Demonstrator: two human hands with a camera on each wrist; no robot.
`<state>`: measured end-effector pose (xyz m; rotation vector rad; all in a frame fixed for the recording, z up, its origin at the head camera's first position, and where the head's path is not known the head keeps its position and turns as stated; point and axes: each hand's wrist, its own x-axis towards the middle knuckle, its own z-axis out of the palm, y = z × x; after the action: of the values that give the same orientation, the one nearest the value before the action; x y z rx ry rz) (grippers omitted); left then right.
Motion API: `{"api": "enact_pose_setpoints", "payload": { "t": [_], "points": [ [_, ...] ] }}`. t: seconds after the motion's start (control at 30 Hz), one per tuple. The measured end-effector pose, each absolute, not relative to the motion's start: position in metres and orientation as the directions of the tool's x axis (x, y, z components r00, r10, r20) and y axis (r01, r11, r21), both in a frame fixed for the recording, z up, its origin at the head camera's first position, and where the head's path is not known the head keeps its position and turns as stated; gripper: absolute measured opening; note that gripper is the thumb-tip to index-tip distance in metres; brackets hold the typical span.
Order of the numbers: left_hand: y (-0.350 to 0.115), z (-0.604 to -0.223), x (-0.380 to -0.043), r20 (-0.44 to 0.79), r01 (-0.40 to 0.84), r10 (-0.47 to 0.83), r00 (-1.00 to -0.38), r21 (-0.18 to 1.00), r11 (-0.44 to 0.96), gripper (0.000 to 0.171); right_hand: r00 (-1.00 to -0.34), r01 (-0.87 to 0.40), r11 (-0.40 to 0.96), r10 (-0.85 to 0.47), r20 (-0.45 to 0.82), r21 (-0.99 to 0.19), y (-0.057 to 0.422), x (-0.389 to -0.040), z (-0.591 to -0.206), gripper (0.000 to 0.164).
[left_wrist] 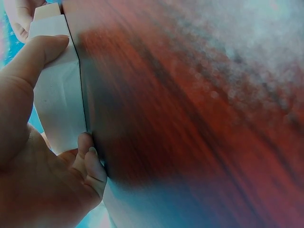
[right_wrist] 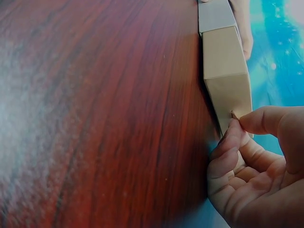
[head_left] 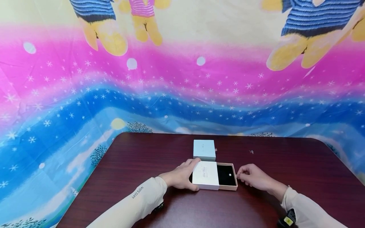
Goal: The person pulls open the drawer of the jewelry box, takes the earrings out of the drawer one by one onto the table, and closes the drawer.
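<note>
A white jewelry box sleeve (head_left: 205, 173) with grey script on top lies flat on the table. My left hand (head_left: 182, 174) grips it from the left, thumb along the near side and fingers around the far side. Out of its right end sticks a tan drawer (head_left: 235, 177) lined with a black pad (head_left: 225, 175), on which a small round white spot shows. At the drawer's outer end, my right hand (head_left: 253, 175) pinches a small pull tab (right_wrist: 232, 114) between thumb and forefinger. The tab is mostly hidden by the fingertips.
Just behind the white sleeve stands a pale blue box (head_left: 204, 148) with a small tab on its right side. Small silvery pieces (head_left: 251, 152) lie farther right on the dark red wooden table (head_left: 154, 152). A printed cloth (head_left: 176, 79) hangs behind the table's far edge.
</note>
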<state>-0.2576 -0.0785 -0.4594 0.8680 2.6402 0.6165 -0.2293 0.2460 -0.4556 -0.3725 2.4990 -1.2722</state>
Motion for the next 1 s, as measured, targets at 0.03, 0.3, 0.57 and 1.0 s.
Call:
{"api": "enact_pose_setpoints", "payload": {
  "t": [0.03, 0.3, 0.57, 1.0],
  "points": [
    [-0.0784, -0.4597, -0.2577, -0.14, 0.491, 0.616, -0.775, 0.481, 0.727, 0.105, -0.918, -0.086, 0.572, -0.363, -0.157, -0.816, 0.2464, -0.2292, -0.4556, 0.014],
    [-0.0777, -0.4598, -0.2582, -0.142, 0.488, 0.615, -0.775, 0.485, 0.726, 0.105, -0.919, -0.083, 0.582, -0.358, -0.163, -0.809, 0.2488, -0.2284, -0.455, 0.015],
    [-0.0781, -0.4572, -0.2565, -0.143, 0.49, 0.619, -0.772, 0.488, 0.723, 0.104, -0.922, -0.091, 0.589, -0.355, -0.156, -0.803, 0.2511, -0.2288, -0.4549, 0.014],
    [-0.0776, -0.4572, -0.2561, -0.139, 0.49, 0.618, -0.774, 0.488, 0.722, 0.105, -0.926, -0.1, 0.599, -0.348, -0.146, -0.794, 0.2541, -0.2273, -0.4552, 0.013]
  ]
}}
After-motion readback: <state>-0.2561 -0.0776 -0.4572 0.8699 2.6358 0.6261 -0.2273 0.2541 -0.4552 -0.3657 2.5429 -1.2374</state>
